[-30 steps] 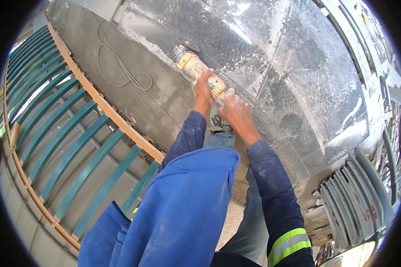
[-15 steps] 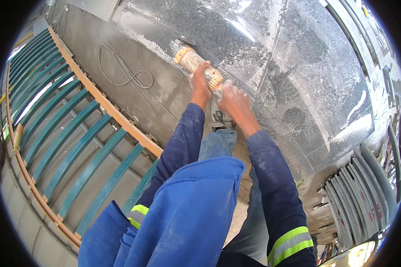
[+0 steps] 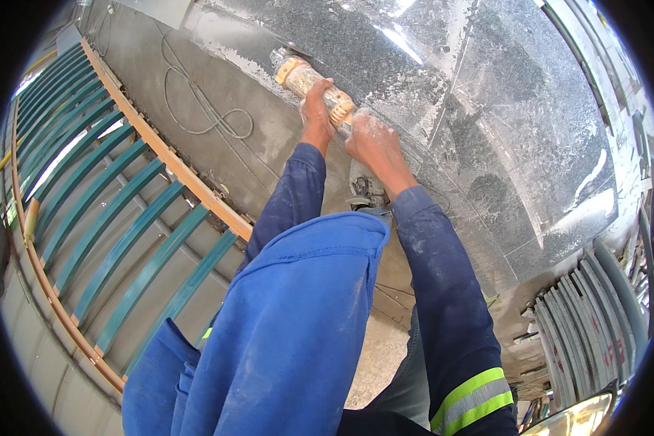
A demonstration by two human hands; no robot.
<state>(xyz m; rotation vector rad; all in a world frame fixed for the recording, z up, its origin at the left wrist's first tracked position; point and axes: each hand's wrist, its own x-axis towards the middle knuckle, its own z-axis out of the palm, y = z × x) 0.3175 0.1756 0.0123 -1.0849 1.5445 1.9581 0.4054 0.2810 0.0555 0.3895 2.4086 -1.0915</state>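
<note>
Dusty slab (image 3: 516,94), left hand (image 3: 316,112) forward around grinder (image 3: 301,80), right hand (image 3: 374,142) fisted behind

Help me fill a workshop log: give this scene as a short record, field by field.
Tool: dusty yellow grinder, disc at its far end
Left grip: closed around the grinder's body
Right grip: closed around its near end
Surface: dark grey slab with white patches
Contact: whether disc touches slab, cannot tell
Floor: looped cable, left of the slab
Far left: teal-slatted rack
Lower right: row of grey panels
Foreground: blue cloth, navy sleeves
</note>
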